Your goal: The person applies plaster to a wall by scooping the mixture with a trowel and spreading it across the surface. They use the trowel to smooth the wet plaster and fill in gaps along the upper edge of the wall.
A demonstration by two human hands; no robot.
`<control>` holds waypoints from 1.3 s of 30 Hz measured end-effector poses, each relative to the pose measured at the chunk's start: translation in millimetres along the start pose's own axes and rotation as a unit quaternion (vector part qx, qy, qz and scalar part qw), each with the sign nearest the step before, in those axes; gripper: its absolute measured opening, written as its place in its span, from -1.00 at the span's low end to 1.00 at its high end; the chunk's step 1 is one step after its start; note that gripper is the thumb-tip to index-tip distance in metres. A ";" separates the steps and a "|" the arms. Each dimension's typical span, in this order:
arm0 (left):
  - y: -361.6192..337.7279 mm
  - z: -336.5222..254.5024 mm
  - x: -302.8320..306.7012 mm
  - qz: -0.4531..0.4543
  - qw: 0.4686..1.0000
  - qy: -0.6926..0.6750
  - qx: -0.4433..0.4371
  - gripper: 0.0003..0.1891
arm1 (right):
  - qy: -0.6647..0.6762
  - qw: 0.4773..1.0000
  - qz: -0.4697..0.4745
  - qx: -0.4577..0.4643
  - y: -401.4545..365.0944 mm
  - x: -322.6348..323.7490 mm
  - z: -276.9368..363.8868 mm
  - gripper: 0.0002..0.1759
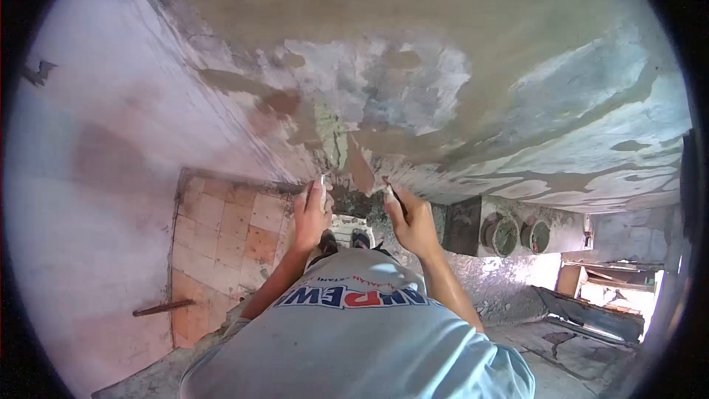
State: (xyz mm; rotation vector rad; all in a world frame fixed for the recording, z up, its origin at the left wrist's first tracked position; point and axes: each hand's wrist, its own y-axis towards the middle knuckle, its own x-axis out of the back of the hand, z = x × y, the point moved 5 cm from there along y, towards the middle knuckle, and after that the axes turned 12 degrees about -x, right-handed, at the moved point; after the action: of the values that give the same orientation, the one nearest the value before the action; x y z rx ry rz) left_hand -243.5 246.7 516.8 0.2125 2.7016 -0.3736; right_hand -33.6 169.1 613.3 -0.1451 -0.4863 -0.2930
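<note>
My left hand (312, 214) is closed around a small light-coloured tool (323, 185) whose tip points up at the wall. To its right, my right hand (412, 222) grips a handle with a dark part (399, 199); its front end, by the wall, is too small to make out. Between and just above both hands, a reddish-brown pointed patch (360, 166) and a pale greenish rough patch (331, 137) show on the wall (413, 0). Grey-brown coating covers much of that wall, with whitish areas below it.
Tiles (229, 229) cover a section at the left, where a brown stick (164, 308) juts out. Two round openings (504, 236) sit in a grey block at the right. My feet (360, 239) stand below my hands. Debris (613, 295) lies by a bright opening at the far right.
</note>
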 end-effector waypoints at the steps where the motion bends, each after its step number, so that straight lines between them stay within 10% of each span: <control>1: -1.1 -0.4 -2.3 -0.005 1.000 0.010 0.001 -0.62 | 0.015 1.000 -0.005 0.001 3.0 -4.6 -1.5 -0.69; 8: 0.5 6.7 -3.5 -0.002 0.999 -0.039 0.021 -0.67 | 0.267 0.917 0.237 -0.176 -8.4 -21.4 -20.4 -0.81; 23: -6.0 -3.6 -31.5 0.005 0.994 -0.106 0.022 -0.62 | 0.054 0.984 0.171 0.014 -6.2 -29.7 -6.6 -0.69; 29: -3.8 9.5 -32.8 -0.005 0.994 -0.107 0.036 -0.57 | 0.037 0.980 0.188 -0.043 -1.2 -27.4 7.6 -0.74; 36: 2.7 11.6 -34.3 -0.035 0.986 0.011 -0.165 -0.59 | 0.064 0.987 0.137 0.051 11.4 -48.1 45.3 -0.63; 39: -1.9 7.0 -23.4 -0.074 0.642 0.514 -0.563 -0.57 | 0.065 0.989 0.125 0.052 16.1 -55.7 63.2 -0.60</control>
State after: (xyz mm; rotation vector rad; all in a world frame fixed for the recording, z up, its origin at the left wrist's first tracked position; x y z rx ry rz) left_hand -220.1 240.7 520.6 -0.2725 3.2718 1.9618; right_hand -103.3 210.9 640.8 -0.0832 -0.3485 -0.0300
